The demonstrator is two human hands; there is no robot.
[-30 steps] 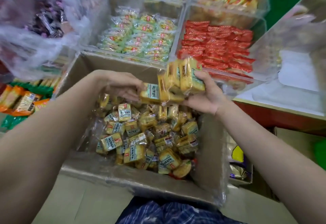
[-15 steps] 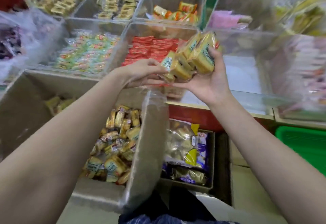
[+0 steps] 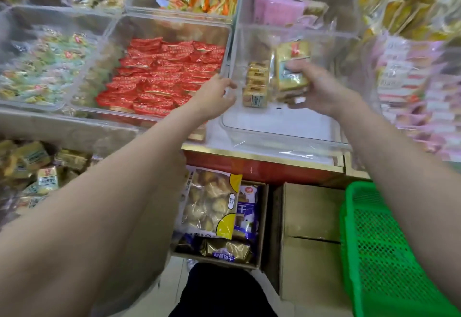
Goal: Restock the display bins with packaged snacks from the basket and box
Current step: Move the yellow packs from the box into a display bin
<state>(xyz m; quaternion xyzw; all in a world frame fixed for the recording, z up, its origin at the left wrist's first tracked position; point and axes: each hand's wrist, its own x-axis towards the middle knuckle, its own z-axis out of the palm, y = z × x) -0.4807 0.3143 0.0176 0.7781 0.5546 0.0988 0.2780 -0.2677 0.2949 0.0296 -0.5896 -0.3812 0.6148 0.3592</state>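
Reaching into the clear bin [image 3: 287, 127] at centre right of the frame, a stack of yellow snack packs [image 3: 292, 67] was gripped by the right hand [image 3: 321, 92], fingers curled round it. A row of packs [image 3: 256, 84] was already stood in the bin. The left hand [image 3: 214, 94] was held at the bin's left wall, fingers loosely bent, nothing gripped. The box [image 3: 32, 164] was seen at far left, the green basket [image 3: 389, 254] at lower right.

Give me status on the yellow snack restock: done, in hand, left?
Done: a short row of yellow packs already stands in the clear bin. In hand: the right hand grips more yellow packs over that bin; the left hand rests at the bin's left wall, holding nothing. Left: most of the bin floor is bare, and the box at left holds many more packs.
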